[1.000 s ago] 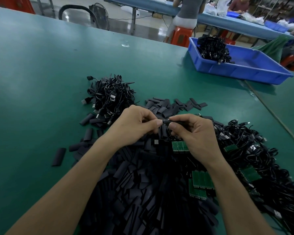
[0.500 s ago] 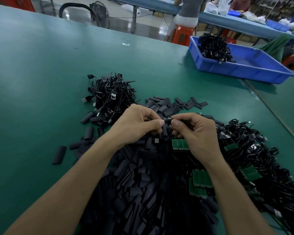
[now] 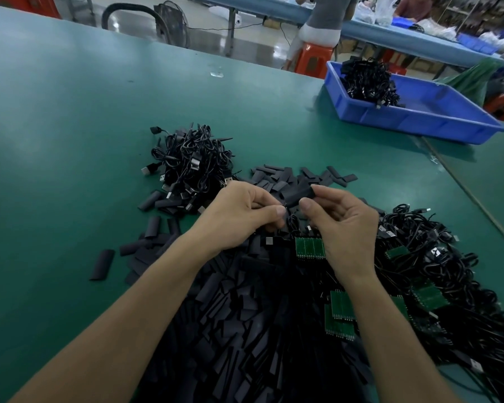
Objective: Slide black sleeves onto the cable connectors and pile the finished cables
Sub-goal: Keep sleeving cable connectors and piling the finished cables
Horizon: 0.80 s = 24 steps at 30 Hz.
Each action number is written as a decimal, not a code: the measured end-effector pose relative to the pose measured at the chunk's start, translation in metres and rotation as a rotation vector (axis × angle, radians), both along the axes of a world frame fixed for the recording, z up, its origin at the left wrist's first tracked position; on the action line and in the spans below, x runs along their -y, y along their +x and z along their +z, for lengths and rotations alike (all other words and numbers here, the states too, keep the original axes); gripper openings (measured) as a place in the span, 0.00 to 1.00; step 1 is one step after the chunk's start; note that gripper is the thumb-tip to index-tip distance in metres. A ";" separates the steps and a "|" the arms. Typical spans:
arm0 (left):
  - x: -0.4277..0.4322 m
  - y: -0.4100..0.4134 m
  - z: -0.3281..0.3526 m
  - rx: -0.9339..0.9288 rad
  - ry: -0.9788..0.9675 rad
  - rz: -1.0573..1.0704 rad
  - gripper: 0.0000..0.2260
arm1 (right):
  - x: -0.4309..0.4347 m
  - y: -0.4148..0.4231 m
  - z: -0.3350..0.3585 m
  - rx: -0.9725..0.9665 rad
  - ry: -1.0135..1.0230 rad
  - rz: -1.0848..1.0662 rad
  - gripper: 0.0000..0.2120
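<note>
My left hand [image 3: 242,213] pinches a thin black cable [image 3: 292,221] between thumb and forefinger. My right hand [image 3: 344,225] pinches a black sleeve [image 3: 298,196] that sits on the cable's end and points up and to the right. Both hands hover above a large heap of loose black sleeves [image 3: 245,315]. A pile of cables [image 3: 192,164] lies on the table behind my left hand. A tangle of black cables with green circuit boards [image 3: 437,271] lies under and to the right of my right hand.
The green table [image 3: 70,141] stretches left and back. A blue bin [image 3: 413,120] with a bundle of cables stands at the back right. Stray sleeves [image 3: 101,264] lie to the left. Other people sit at a far table [image 3: 376,27].
My hands have drawn slightly apart and the sleeve now stands out between them, tilted up to the right. My right fingers have loosened around it.
</note>
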State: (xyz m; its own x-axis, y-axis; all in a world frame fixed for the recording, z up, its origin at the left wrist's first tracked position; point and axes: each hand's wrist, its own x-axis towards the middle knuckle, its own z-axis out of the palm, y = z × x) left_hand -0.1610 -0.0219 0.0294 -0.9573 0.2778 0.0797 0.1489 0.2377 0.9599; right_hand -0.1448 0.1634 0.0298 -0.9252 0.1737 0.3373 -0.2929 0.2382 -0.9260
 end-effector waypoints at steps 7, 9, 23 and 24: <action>-0.009 0.001 -0.009 -0.028 -0.040 0.091 0.08 | 0.013 0.003 0.000 -0.041 0.056 -0.018 0.16; -0.012 0.003 -0.011 -0.019 0.002 0.091 0.07 | 0.016 0.004 -0.001 -0.035 0.061 -0.029 0.17; -0.007 0.004 -0.008 -0.129 -0.225 0.019 0.02 | 0.011 -0.003 0.014 -0.024 -0.121 0.005 0.12; -0.006 0.004 -0.007 -0.166 -0.256 0.032 0.02 | 0.010 -0.004 0.016 -0.022 -0.124 0.012 0.11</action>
